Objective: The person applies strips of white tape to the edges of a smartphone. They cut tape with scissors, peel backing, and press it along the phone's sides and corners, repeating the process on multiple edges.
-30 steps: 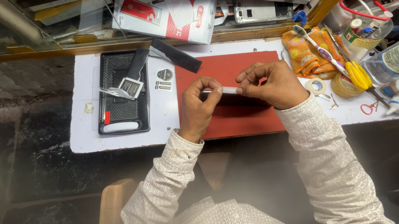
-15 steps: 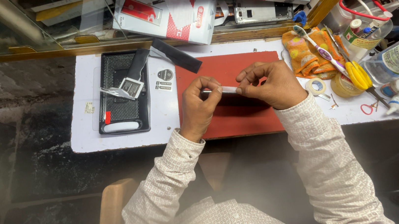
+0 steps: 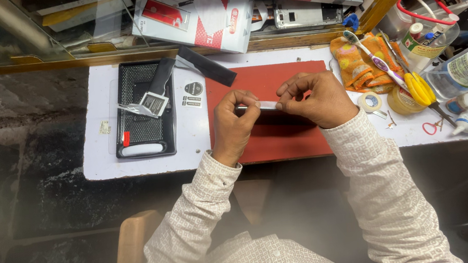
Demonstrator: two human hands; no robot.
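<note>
Both hands hold a thin flat whitish device (image 3: pixel 268 106) edge-on above a red work mat (image 3: pixel 281 138). My left hand (image 3: pixel 234 123) pinches its left end between thumb and fingers. My right hand (image 3: pixel 315 100) grips its right end, fingers curled over the top. The device sits a little above the mat's middle; most of it is hidden by my fingers.
A black mesh tray (image 3: pixel 144 132) with small parts lies left of the mat. A black strip (image 3: pixel 207 66) lies at the mat's top left. To the right are an orange cloth (image 3: pixel 357 66), toothbrush (image 3: pixel 374 61), tape roll (image 3: pixel 369 101), yellow-handled scissors (image 3: pixel 419 87), bottles (image 3: pixel 465 69). Red-and-white boxes (image 3: pixel 193 17) line the back.
</note>
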